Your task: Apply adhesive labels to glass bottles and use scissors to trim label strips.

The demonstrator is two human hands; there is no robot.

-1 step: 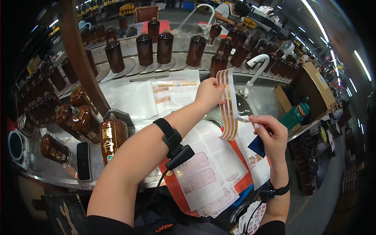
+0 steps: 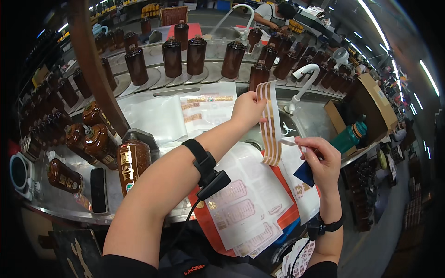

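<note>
My left hand (image 2: 248,110) is closed on the upper part of a white sheet with gold stripes (image 2: 272,139), which hangs curled over the sink. A small white strip (image 2: 288,141) at the sheet's right edge is pinched between the thumb and finger of my right hand (image 2: 322,157). A dark blue flat piece (image 2: 304,173) sticks out from under the same hand's fingers. Below my hands, printed decal sheets (image 2: 248,204) lie stacked on an orange-red surface (image 2: 204,224). Beside my left forearm stands a brown bottle with gold lettering (image 2: 133,160).
Dark brown bottles (image 2: 196,55) stand on a curved plate conveyor (image 2: 204,78) beyond the sink (image 2: 320,125). A white faucet (image 2: 303,72) arches over it. A phone (image 2: 98,190) lies left, near several brown bottles. A green bottle (image 2: 350,136) and cardboard box (image 2: 378,104) are right.
The bottles on the conveyor have shifted very slightly to the right. My hands and the striped sheet are almost unchanged.
</note>
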